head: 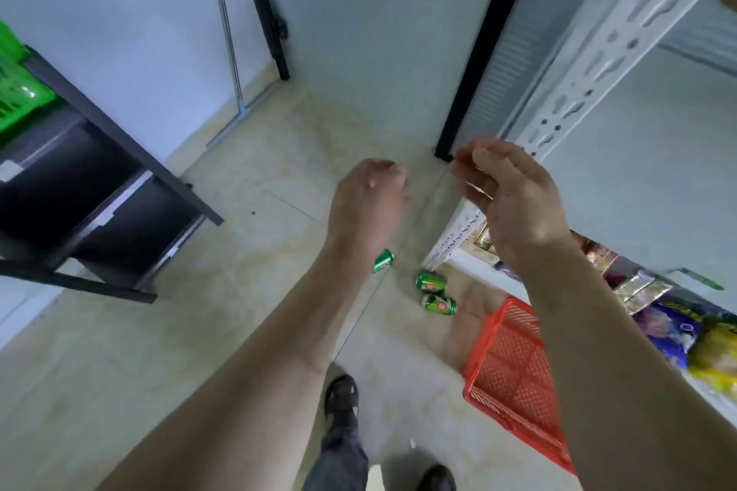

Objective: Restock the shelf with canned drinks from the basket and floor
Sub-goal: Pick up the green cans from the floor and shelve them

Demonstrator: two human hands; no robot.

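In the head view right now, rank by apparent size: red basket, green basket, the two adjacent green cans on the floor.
1. red basket, partly hidden by the right arm.
2. green basket, cut off by the frame edge, so its true extent is unsure.
3. upper can and lower can: they look alike, no ranking.

A green plastic basket point(16, 88) is seen on a dark table point(119, 155) at left; snack packets point(674, 327) are stacked at right.
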